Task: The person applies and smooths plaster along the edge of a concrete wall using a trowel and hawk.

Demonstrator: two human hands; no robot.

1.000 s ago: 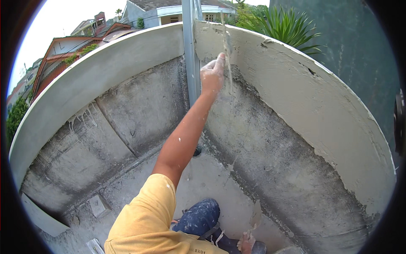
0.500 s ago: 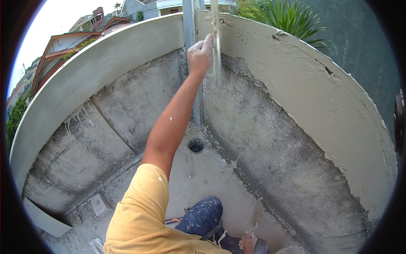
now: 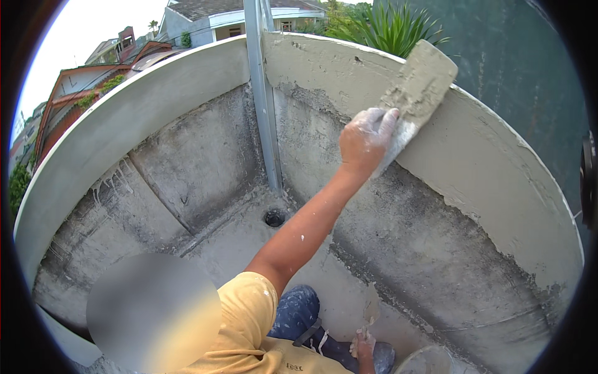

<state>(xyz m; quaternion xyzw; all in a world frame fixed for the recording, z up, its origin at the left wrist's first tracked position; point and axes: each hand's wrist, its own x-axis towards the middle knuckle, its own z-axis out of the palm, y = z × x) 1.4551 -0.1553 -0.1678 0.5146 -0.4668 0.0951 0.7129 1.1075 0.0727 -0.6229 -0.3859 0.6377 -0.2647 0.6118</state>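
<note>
My left hand [image 3: 367, 140] is closed on a plastering trowel [image 3: 405, 132], a long flat blade whose upper part is coated with wet grey plaster. It is raised at the right-hand parapet wall [image 3: 498, 165], and the blade's far end overlaps the wall's top edge. Whether the blade touches the wall I cannot tell. Smooth wet-looking plaster covers the upper band of this wall, while rough bare concrete shows below. Low by my knee, my right hand [image 3: 362, 344] grips a small pointed trowel [image 3: 372, 305] smeared with plaster, its blade upward.
A metal post [image 3: 263, 106] stands in the corner, with a round drain hole [image 3: 274, 217] at its foot. The left wall [image 3: 124, 118] curves away in the fisheye picture. A bucket [image 3: 427, 361] stands at the lower right. Leaves [image 3: 386, 28] rise behind the wall.
My left hand has moved right, away from the post, with the plastering trowel. Its blade, edge-on and blurred before, now shows its plaster-coated face. My right hand stays low with the small trowel.
</note>
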